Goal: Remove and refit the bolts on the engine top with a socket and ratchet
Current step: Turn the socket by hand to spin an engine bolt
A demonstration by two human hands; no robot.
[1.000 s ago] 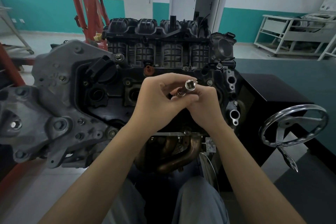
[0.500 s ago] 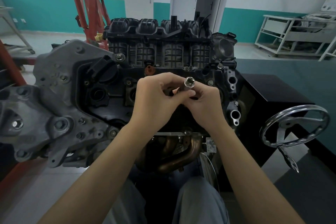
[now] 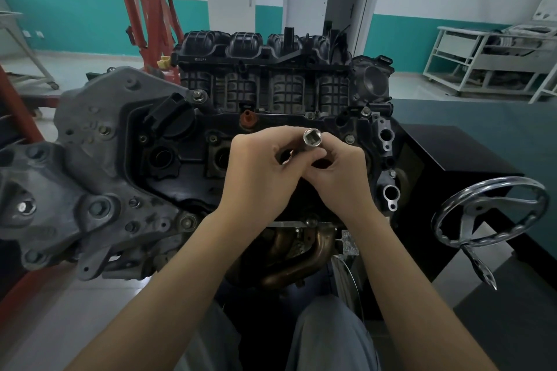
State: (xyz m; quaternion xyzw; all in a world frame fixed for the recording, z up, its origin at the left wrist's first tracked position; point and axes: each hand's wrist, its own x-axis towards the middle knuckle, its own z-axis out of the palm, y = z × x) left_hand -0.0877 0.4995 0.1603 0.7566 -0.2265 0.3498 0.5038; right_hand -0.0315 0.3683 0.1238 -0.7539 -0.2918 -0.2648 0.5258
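Observation:
A chrome socket points its open end up toward me, above the black engine top. My left hand and my right hand meet over the middle of the cover, and both pinch the socket's shaft between fingers and thumbs. The lower part of the tool is hidden inside my hands, so no ratchet handle shows. Bolts sit along the cover's edge, one just right of my fingers and one at the upper left.
A grey cast bracket juts out on the left. A chrome handwheel stands at the right beside a black stand. Copper exhaust pipes lie below my wrists. A red hoist and white racks stand behind.
Both hands have lifted the socket slightly up and away from me, and its open end has tilted more toward the camera.

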